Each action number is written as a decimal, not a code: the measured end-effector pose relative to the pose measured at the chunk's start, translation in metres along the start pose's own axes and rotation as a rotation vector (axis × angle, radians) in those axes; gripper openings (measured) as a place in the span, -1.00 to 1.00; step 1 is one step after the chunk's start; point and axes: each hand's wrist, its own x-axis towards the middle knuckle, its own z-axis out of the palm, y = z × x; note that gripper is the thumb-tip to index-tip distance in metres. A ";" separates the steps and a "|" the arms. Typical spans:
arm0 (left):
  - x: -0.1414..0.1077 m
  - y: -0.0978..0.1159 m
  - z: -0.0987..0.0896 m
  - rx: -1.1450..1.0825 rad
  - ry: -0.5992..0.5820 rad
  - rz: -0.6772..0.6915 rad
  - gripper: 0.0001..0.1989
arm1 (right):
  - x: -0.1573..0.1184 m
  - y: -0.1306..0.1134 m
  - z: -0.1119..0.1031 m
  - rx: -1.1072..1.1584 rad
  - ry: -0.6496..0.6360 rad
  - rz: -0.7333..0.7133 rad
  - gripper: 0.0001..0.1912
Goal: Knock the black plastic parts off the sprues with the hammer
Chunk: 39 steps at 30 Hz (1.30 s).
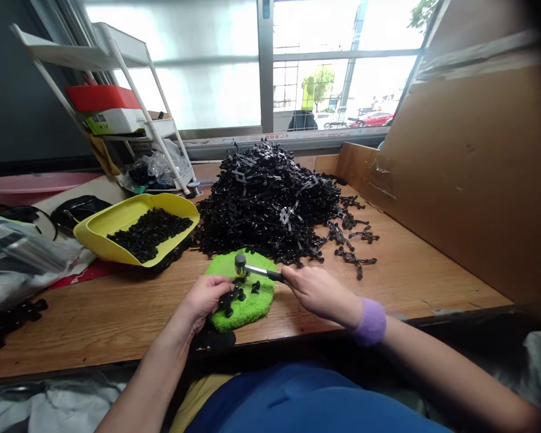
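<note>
1. Mallet (259, 271) fist-gripped in right hand (320, 293), handle near level, head (240, 261) pointing left and down onto black plastic parts (228, 300) on green pad (256, 307).
2. Left hand (206, 300) beside that head, fingers pressed together, pinching those parts.
3. Box label (117, 120), lettering too small to read.

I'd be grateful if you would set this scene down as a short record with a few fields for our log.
left hand: over black plastic parts
right hand: holding a small mallet by its handle
work surface: green pad on a wooden table
right wrist: purple wristband
behind the pad: heap of black plastic parts
left of the heap: yellow scoop tray holding black pieces
</note>
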 end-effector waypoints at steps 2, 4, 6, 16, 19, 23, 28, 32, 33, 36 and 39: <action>-0.001 -0.006 -0.006 -0.071 -0.008 0.019 -0.85 | -0.005 0.003 0.001 0.065 0.020 0.003 -0.75; -0.003 -0.010 -0.013 -0.215 0.015 0.046 -0.85 | -0.012 0.009 0.002 0.279 0.049 0.040 -0.72; -0.005 -0.010 -0.017 -0.358 0.044 0.067 -0.85 | -0.021 0.018 0.002 0.622 0.051 0.117 -0.69; 0.037 0.021 0.013 -0.613 0.173 0.091 -0.82 | -0.041 0.046 0.035 1.499 -0.103 0.300 -0.74; 0.047 0.020 0.019 -0.616 0.192 0.080 -0.79 | -0.042 0.049 0.039 1.554 -0.113 0.294 -0.74; 0.050 0.018 0.023 -0.593 0.225 0.063 -0.78 | -0.044 0.050 0.036 1.596 -0.102 0.274 -0.76; 0.051 0.017 0.026 -0.565 0.252 0.071 -0.76 | -0.045 0.050 0.035 1.594 -0.085 0.264 -0.77; 0.050 0.018 0.029 -0.554 0.279 0.083 -0.74 | -0.044 0.050 0.041 1.573 -0.095 0.262 -0.75; 0.050 0.018 0.030 -0.550 0.289 0.088 -0.74 | -0.044 0.050 0.041 1.552 -0.104 0.268 -0.75; 0.049 0.017 0.031 -0.534 0.313 0.107 -0.76 | -0.042 0.046 0.033 1.336 -0.078 0.265 -0.72; 0.049 0.015 0.032 -0.510 0.322 0.128 -0.77 | -0.034 0.036 0.016 0.907 0.084 0.161 -0.71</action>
